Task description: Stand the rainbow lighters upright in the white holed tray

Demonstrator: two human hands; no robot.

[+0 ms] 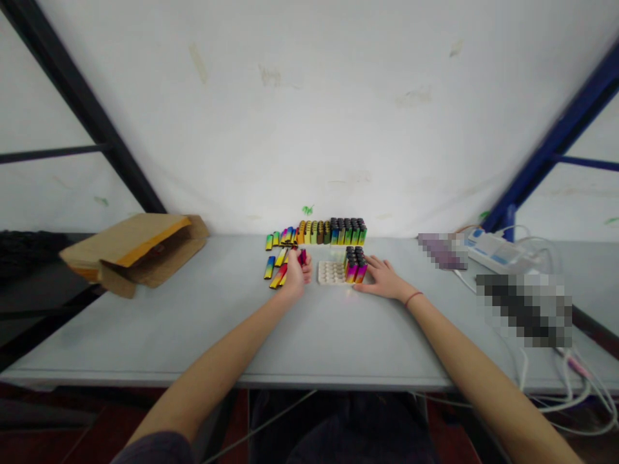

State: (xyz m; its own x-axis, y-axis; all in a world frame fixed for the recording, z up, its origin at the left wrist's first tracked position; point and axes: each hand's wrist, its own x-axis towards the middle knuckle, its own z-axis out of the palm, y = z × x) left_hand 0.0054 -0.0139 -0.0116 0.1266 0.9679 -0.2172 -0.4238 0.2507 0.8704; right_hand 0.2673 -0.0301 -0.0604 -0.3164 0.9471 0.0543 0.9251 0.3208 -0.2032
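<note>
My left hand (296,274) is closed around a magenta lighter (302,257), just left of the white tray. Beside and behind that hand lie several loose lighters (269,267) in bright gradient colours. The white tray (329,273) has rows of round sockets showing in its left part. In its right part, several purple-and-orange lighters (356,269) with black tops stand upright. My right hand (384,278) rests flat at the tray's right end, fingers apart, its thumb near the front edge and its fingers close to the standing lighters.
Behind the tray stand a block of black-topped green-and-blue lighters (348,232) and a yellow-and-brown row (314,232). An opened cardboard box (140,248) lies at left. A power strip (498,251) and white cables (570,380) are at right. The wall rises behind the table.
</note>
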